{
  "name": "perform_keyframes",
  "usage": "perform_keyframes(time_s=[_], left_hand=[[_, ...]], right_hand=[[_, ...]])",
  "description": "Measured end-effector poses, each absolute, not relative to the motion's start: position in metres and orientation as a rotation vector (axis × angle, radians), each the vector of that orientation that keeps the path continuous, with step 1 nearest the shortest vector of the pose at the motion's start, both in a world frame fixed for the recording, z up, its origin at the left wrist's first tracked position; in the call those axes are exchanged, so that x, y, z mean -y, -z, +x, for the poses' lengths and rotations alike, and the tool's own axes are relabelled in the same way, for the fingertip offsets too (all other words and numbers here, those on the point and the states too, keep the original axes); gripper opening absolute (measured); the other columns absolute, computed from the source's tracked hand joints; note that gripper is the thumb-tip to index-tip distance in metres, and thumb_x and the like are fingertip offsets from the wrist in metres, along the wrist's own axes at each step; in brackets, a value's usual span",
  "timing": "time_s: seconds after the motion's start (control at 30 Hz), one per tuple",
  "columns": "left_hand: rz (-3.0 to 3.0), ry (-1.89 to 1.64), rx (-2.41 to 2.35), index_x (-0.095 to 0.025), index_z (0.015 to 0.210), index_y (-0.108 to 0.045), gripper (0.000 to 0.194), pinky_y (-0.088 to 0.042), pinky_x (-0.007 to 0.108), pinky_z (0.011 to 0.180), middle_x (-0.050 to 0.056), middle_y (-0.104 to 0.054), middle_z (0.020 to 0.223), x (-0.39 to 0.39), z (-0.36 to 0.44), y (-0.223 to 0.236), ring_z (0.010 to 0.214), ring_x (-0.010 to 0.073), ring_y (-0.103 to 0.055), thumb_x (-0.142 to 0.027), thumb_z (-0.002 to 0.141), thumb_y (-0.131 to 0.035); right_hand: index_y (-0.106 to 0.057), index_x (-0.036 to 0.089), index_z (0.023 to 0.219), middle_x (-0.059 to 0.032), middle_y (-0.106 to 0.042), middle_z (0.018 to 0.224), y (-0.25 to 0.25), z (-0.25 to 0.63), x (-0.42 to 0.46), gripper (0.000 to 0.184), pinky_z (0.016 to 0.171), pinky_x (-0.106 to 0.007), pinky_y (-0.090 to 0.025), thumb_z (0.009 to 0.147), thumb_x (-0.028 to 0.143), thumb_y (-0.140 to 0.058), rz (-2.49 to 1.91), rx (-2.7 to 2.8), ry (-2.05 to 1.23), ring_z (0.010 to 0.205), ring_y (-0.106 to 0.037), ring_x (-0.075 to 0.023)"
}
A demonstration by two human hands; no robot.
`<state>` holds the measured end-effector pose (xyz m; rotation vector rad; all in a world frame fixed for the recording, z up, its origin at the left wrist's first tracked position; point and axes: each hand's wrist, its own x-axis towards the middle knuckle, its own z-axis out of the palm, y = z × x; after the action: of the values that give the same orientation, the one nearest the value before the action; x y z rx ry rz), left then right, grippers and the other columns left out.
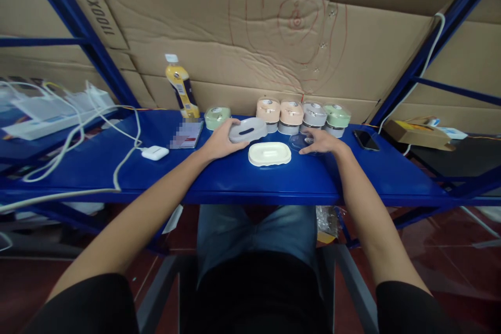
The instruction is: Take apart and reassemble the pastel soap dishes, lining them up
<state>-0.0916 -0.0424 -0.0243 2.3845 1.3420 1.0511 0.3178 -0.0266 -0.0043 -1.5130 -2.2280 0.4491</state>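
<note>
On the table [230, 182], left hand [222, 142] grips grey tray [257, 128]; can't tell if right hand [324, 141] grips clear lid [296, 141], loose pinch could drop it.

Left hand [226, 141]: fingers partly hidden by the grey case [250, 130], one end of which the hand covers.
Right hand [320, 141]: hides part of the clear lid [296, 141]; grip or mere touch cannot be told.
Tubs [290, 114]: sticker print too small to read.
Bottle [180, 86]: label wording likewise unreadable.
Flat item [191, 135]: masked by coarse squares.
Cable [62, 196]: cut off by the left edge.
Sleeves [90, 302]: cut off at the bottom.
Knees: hidden under the bench [219, 180].
</note>
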Motion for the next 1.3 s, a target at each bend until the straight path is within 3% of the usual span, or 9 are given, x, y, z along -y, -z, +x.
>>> perform_keyframes(time_s=[0.17,0.4,0.63,0.9,1.17,1.3], left_hand=[[2.421,-1.017,-1.078,-0.02,0.145,-0.058,0.086,-0.055,0.057,0.119,0.018,-0.07,0.149,0.066,-0.064,0.022,0.137,0.0415,-0.069,-0.067,0.078,-0.084],[2.449,-0.894,-0.985,-0.02,0.154,-0.055,0.099,-0.05,0.065,0.125,0.022,-0.064,0.16,0.071,-0.038,0.029,0.148,0.0467,-0.063,-0.063,0.074,-0.092],[2.292,-0.961,-0.96,-0.023,0.161,-0.046,0.119,-0.056,0.066,0.118,0.022,-0.067,0.156,0.06,-0.039,0.041,0.144,0.0486,-0.067,-0.063,0.063,-0.101],[2.279,-0.919,-1.009,-0.019,0.164,-0.043,0.131,-0.053,0.064,0.122,0.026,-0.059,0.165,0.061,-0.036,0.044,0.15,0.05,-0.062,-0.067,0.057,-0.102],[2.498,-0.824,-1.007,-0.023,0.166,-0.047,0.108,-0.05,0.061,0.124,0.021,-0.063,0.163,0.07,-0.048,0.039,0.149,0.0458,-0.062,-0.069,0.078,-0.089],[2.642,-0.729,-1.371,-0.019,0.17,-0.047,0.098,-0.056,0.061,0.113,0.023,-0.073,0.139,0.104,-0.061,0.04,0.132,0.0483,-0.07,-0.073,0.094,-0.074]], right_hand=[[-0.081,0.017,0.135,-0.0186,-0.083,0.128,-0.004,0.318,0.032,0.082,0.111,-0.066,-0.063,0.063,0.048,-0.104,-1.658,2.142,-0.357,0.121,-0.08,-0.0461],[-0.075,0.026,0.15,-0.0123,-0.072,0.158,-0.017,0.286,0.052,0.083,0.129,-0.062,-0.05,0.075,0.057,-0.094,-1.095,2.166,-0.431,0.145,-0.068,-0.0391],[-0.075,0.03,0.151,-0.011,-0.075,0.148,-0.006,0.235,0.055,0.088,0.122,-0.061,-0.054,0.071,0.058,-0.098,-0.836,2.394,-0.425,0.137,-0.071,-0.0382],[-0.072,0.031,0.156,-0.0103,-0.076,0.146,0.003,0.226,0.054,0.09,0.123,-0.064,-0.053,0.075,0.058,-0.099,-0.816,2.444,-0.483,0.136,-0.071,-0.0371],[-0.073,0.033,0.153,-0.0105,-0.071,0.153,0.011,0.231,0.05,0.087,0.129,-0.06,-0.049,0.076,0.064,-0.099,-0.849,2.406,-0.517,0.144,-0.067,-0.0364],[-0.071,0.031,0.154,-0.0141,-0.07,0.151,0.019,0.226,0.048,0.095,0.124,-0.065,-0.052,0.072,0.069,-0.101,-0.931,2.311,-0.39,0.143,-0.066,-0.0406]])
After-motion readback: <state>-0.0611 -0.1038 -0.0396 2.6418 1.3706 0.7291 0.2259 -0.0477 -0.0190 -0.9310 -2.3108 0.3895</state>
